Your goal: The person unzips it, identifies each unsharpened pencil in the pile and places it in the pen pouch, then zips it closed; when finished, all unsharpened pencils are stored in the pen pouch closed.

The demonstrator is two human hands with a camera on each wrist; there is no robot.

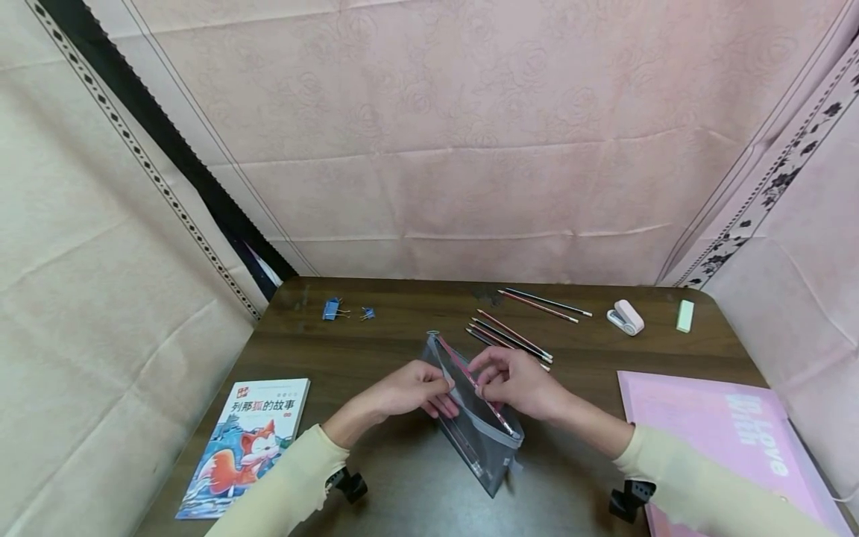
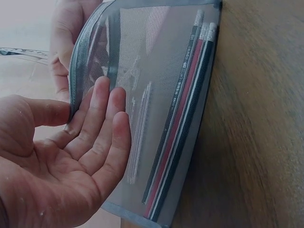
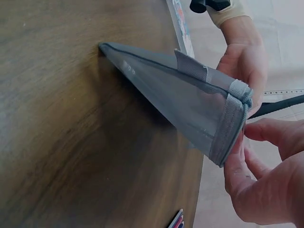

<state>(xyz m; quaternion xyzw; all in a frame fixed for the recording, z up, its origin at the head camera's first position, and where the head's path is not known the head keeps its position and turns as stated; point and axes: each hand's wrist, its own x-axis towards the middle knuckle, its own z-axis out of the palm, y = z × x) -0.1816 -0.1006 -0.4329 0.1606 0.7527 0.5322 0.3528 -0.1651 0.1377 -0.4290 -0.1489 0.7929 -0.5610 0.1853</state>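
Observation:
A grey mesh zip pencil case (image 1: 493, 459) stands tilted over the table, its zipped side gaping. My left hand (image 1: 419, 388) pinches the near rim between thumb and fingers; in the left wrist view the other fingers lie along the mesh. At the opening, my right hand (image 1: 517, 380) pinches a red pencil (image 1: 503, 422), which lies lengthwise within the mouth of the case. Through the mesh, dark and red pencils (image 2: 178, 109) show along the bottom. The right fingertips are partly hidden behind the case's rim in the right wrist view.
Several loose pencils (image 1: 513, 335) lie behind the case. Two blue binder clips (image 1: 332, 309) are at back left. A white stapler (image 1: 625, 318) and a pale green block (image 1: 684, 316) sit at back right. A fox storybook (image 1: 251, 447) lies left, a pink folder (image 1: 705, 425) right.

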